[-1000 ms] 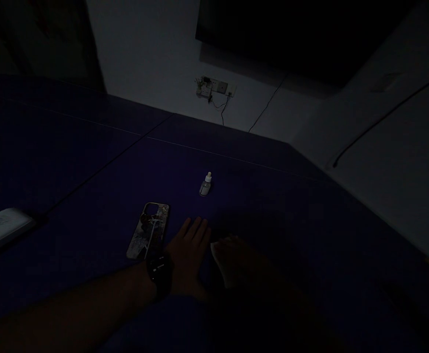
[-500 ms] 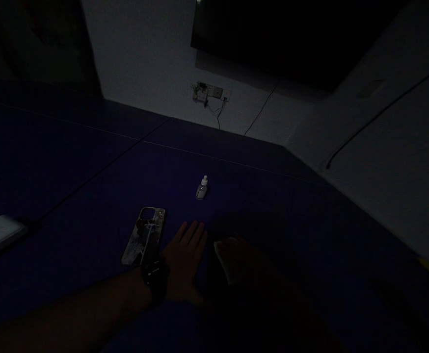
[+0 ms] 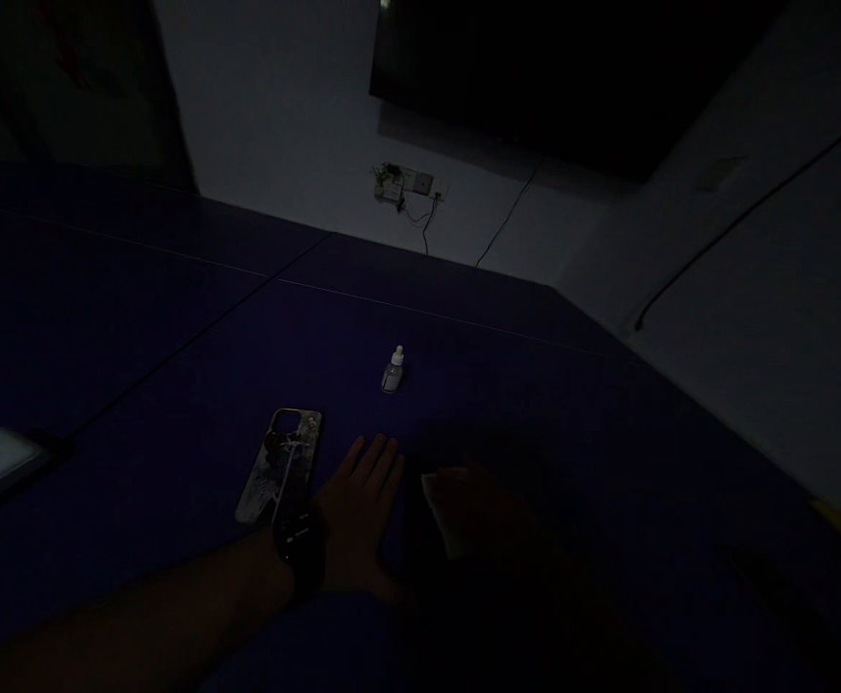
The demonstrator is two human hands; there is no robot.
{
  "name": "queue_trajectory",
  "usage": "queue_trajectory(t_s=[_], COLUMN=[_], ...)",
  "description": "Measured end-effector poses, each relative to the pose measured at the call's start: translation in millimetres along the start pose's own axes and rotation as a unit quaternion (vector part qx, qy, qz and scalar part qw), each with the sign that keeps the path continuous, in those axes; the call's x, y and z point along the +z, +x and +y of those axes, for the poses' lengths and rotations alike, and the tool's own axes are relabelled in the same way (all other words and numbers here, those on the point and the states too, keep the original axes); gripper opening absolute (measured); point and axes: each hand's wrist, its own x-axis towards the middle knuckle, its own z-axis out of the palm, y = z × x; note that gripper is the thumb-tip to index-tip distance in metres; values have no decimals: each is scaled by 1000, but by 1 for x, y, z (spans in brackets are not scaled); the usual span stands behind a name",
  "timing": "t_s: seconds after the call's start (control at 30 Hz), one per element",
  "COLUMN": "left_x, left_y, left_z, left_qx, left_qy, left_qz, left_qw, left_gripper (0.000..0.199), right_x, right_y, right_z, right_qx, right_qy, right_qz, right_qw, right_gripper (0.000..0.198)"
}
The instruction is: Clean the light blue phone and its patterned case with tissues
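On the dark blue, flat tabletop [image 3: 507,375], well short of its far edge, the left hand [image 3: 354,525] lies palm down, fingers straight and released; beside it the shadowed right hand [image 3: 478,491] covers a thin white piece [image 3: 441,517], its grip impossible to tell. Uneven pressure could crumple that piece, and a leftward slip could nudge the grey, picture-printed, rectangular phone case [image 3: 276,481]. The piece's visible side points toward the far edge, leaning left.
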Motion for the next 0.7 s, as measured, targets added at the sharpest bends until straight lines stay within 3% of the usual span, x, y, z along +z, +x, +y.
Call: queue_trajectory(t_s=[0.17, 0.4, 0.53, 0.7], left_x=[-8, -8, -5, -9], left_y=[0, 0, -1, -2], left_z=[1, 1, 1, 2], left_qx=[-7, -1, 0, -5], left_qy=[-11, -14, -8, -14], left_qz=[-19, -18, -3, -7], left_qw=[1000, 1000, 1000, 1000], left_gripper=[134, 133, 131, 131], right_x=[8, 1, -2, 8], right_y=[0, 2, -1, 2], right_z=[2, -1, 4, -2], right_qx=[72, 24, 45, 54], right_qy=[-18, 6, 5, -21], right_qz=[28, -30, -1, 3], right_qw=[997, 999, 999, 998], right_gripper=[50, 50, 47, 58])
